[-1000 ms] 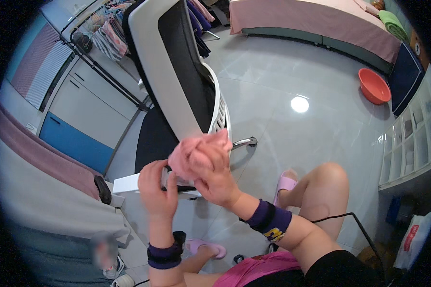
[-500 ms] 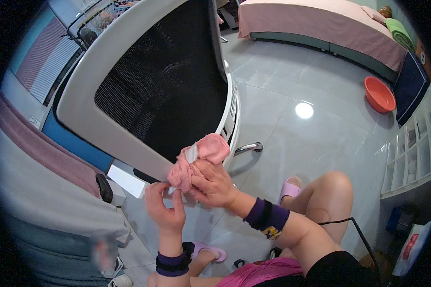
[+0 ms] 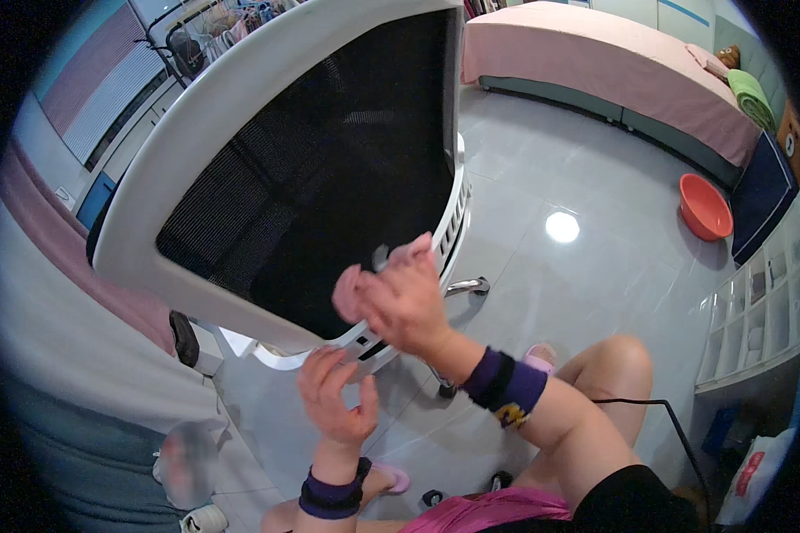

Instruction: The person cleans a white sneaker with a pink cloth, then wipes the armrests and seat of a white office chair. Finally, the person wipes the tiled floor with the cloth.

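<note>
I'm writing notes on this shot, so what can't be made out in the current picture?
In the head view:
- Pink cloth: partly covered by the right hand and blurred; full shape unclear.
- Left hand: contact with the chair can't be confirmed from this angle.
- Chair seat: hidden behind the backrest.
- Backrest's top: cut off by the upper edge.
- Round patch, lower left: too blurred to identify.

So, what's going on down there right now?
A person's right hand holds a bunched pink cloth over the lower edge of a white-framed chair's black mesh back; contact between cloth and chair is hard to tell. The left hand is empty and open, its fingers at the lower white frame. A red basin sits on the floor off to the right.
</note>
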The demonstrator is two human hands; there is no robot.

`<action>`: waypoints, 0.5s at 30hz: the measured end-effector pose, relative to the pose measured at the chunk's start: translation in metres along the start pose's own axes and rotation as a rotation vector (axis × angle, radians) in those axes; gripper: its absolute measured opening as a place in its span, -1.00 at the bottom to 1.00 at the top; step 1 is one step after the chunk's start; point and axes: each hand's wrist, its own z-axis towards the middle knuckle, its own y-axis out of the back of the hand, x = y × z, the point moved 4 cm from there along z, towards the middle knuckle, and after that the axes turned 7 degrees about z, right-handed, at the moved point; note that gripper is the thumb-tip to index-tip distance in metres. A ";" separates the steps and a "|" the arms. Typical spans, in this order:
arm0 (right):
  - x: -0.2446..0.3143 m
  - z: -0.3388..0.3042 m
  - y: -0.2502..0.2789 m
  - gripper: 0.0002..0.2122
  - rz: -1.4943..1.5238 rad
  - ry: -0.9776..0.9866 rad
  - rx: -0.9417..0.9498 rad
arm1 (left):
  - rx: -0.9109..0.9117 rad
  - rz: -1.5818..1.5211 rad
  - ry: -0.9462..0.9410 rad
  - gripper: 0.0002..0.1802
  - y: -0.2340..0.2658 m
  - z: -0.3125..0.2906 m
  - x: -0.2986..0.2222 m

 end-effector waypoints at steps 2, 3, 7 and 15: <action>0.020 -0.006 -0.010 -0.75 0.093 0.025 0.020 | 0.019 -0.103 0.000 -0.56 -0.018 0.006 -0.002; 0.022 -0.009 -0.014 -0.71 0.154 0.022 0.050 | -0.034 -0.096 0.024 -0.52 -0.027 0.006 0.003; 0.030 -0.005 -0.021 -0.74 0.195 0.216 0.155 | -0.232 0.008 0.216 -0.54 -0.037 -0.009 0.043; -0.074 0.013 0.041 -0.75 -0.054 0.153 0.161 | 0.108 0.128 0.031 -0.60 -0.030 -0.014 0.080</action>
